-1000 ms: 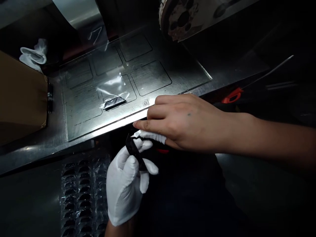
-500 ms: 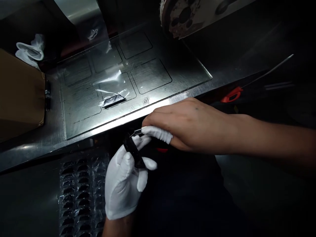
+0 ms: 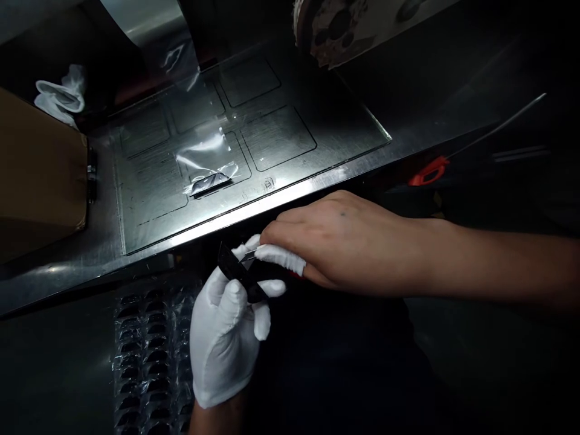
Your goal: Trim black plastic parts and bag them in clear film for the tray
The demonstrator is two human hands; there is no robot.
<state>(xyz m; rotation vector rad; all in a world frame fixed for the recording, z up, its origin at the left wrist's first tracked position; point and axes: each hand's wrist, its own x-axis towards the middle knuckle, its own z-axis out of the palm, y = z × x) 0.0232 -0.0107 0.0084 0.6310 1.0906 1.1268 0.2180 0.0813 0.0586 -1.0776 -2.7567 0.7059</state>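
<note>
My left hand (image 3: 226, 338), in a white glove, is closed on a thin glossy black part (image 3: 234, 266), with the thumb in front and fingers behind it. My right hand (image 3: 317, 241) is bare except for a white ribbed cover on the thumb. It pinches what look like tweezers (image 3: 249, 256), whose thin metal tips reach the black part; most of the tool is hidden by the fingers. On the metal bench beyond lies a similar black part (image 3: 211, 183) in a clear plastic bag (image 3: 203, 148).
A cardboard box (image 3: 40, 181) and crumpled white glove (image 3: 61, 95) stand at left. Rows of bagged black parts (image 3: 156, 356) lie lower left. A glass-like sheet (image 3: 154, 232) covers the bench. Red-handled scissors (image 3: 429, 172) lie right; a roll (image 3: 339, 27) hangs above.
My right hand has moved slightly down and left, bringing the tool tips lower along the black part. My left hand has tilted the part a little.
</note>
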